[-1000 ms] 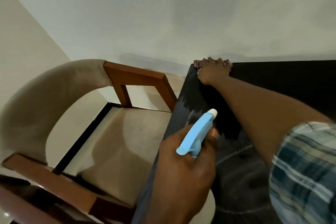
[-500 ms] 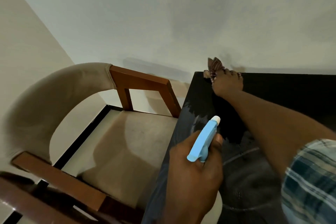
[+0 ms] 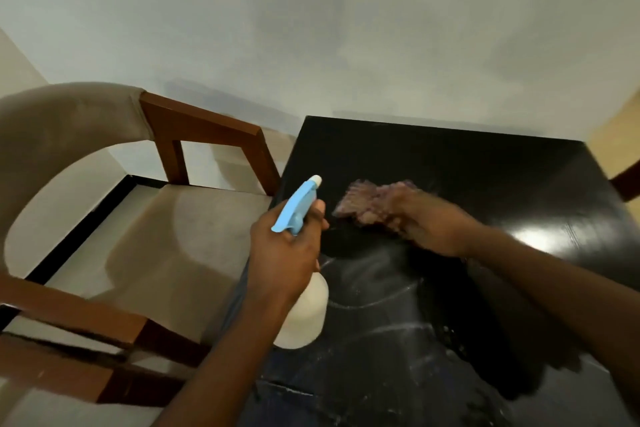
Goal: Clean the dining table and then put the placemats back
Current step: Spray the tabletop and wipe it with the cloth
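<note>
- The glossy black rectangular desk (image 3: 467, 163) fills the centre and lower right of the frame. Pale smeared streaks (image 3: 381, 291) across its lower-centre part suggest the wiping is under way, not finished. The upper part looks dark and even.
- The right grip (image 3: 429, 222), blurred, seems to grasp a crumpled purplish-brown cloth (image 3: 363, 204) that lies pressed on the desk at mid-frame.
- The left grip (image 3: 287, 253) is wrapped round a white plastic spray bottle with a light-blue trigger head (image 3: 299, 206), held over the desk's left edge.
- No placemats are in view (so putting them back is, by my judgement, all left to do).
- A beige-cushioned wooden armchair (image 3: 194, 236) stands close against the desk's left edge and may hamper reaching that side.
</note>
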`<state>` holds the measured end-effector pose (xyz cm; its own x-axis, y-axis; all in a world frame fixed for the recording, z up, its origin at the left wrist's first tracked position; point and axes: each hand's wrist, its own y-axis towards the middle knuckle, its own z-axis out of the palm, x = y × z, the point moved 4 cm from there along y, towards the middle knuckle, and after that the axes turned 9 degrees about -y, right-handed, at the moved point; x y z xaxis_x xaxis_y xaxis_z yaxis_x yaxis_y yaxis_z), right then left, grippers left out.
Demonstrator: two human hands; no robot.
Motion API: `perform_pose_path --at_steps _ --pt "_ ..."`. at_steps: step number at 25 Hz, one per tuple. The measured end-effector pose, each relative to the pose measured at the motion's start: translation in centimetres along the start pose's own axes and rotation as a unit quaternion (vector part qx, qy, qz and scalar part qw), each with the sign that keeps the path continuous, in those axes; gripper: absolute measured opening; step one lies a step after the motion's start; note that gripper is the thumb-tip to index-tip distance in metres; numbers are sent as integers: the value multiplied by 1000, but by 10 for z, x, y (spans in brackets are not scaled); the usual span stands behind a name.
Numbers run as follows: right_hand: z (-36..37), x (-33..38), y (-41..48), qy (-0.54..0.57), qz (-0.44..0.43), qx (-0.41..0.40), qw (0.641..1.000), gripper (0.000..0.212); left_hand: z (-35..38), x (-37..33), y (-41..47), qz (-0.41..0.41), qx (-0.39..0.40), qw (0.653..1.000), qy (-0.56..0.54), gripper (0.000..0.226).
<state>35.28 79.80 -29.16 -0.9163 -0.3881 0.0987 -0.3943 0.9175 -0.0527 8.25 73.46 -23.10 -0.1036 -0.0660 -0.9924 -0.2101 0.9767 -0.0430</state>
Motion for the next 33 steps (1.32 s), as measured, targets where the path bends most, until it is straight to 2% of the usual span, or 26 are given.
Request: perform_pose_path --at_steps 1,2,3,4,5,7,8,10,12,13,15,17,19,20,21,23,25,26,27,28,31,33 --pt "-7 -46 -17 1 137 -18 990 49 -1 0 1 -9 -1 1000 -5 35" --pt "-14 -82 -36 9 262 -40 964 52 0 -1 -1 -10 0 1000 -5 35" --pt "-15 -96 -47 -1 340 -44 939 58 1 -1 -4 -7 3 1000 -4 33" --pt "-10 -89 -49 -10 366 -35 930 62 2 -1 -7 4 10 1000 0 28" --pt "-8 -62 -48 -20 343 -38 938 63 5 -3 -11 16 21 1000 7 22" --pt "8 18 -50 -11 228 -40 973 61 9 -6 -18 29 39 999 22 11" --pt "14 63 -59 -7 170 -29 985 61 10 -8 -18 35 41 998 34 13" --pt "25 121 -89 -4 62 5 998 60 10 -11 -18 43 38 996 66 31" --pt "26 117 -110 -15 41 14 999 62 9 -10 -20 33 42 997 60 37" --pt "25 97 -115 -25 69 0 997 64 8 -8 -23 23 51 997 49 37" --pt "23 44 -119 -23 192 -18 981 71 2 -4 -33 -6 53 998 35 45" --pt "22 11 -125 -5 330 -15 944 75 -16 -2 -46 -20 39 999 30 48" --pt "24 32 -123 31 410 -23 911 68 -41 -3 -61 -1 39 999 24 35" --pt "25 62 -118 33 394 -29 918 65 -55 -2 -67 3 36 999 25 32" --pt "26 100 -111 32 336 -35 941 62 -71 1 -73 -2 28 999 33 30" --pt "31 191 -96 34 136 -34 990 59 -101 10 -83 -12 25 997 73 25" --pt "40 255 -84 15 -52 31 998 57 -119 19 -93 -9 13 993 116 28" --pt "39 260 -72 -1 -103 53 993 58 -123 21 -97 -5 5 993 117 31" --pt "37 250 -54 -18 -116 62 991 59 -125 19 -101 1 2 994 108 36" --pt "33 233 -32 -28 -99 59 993 61 -122 15 -105 9 9 996 94 39" --pt "17 164 41 -4 62 54 997 60 -116 7 -109 23 10 999 45 40" --pt "16 144 78 8 138 47 989 60 -118 7 -107 32 8 999 37 45"
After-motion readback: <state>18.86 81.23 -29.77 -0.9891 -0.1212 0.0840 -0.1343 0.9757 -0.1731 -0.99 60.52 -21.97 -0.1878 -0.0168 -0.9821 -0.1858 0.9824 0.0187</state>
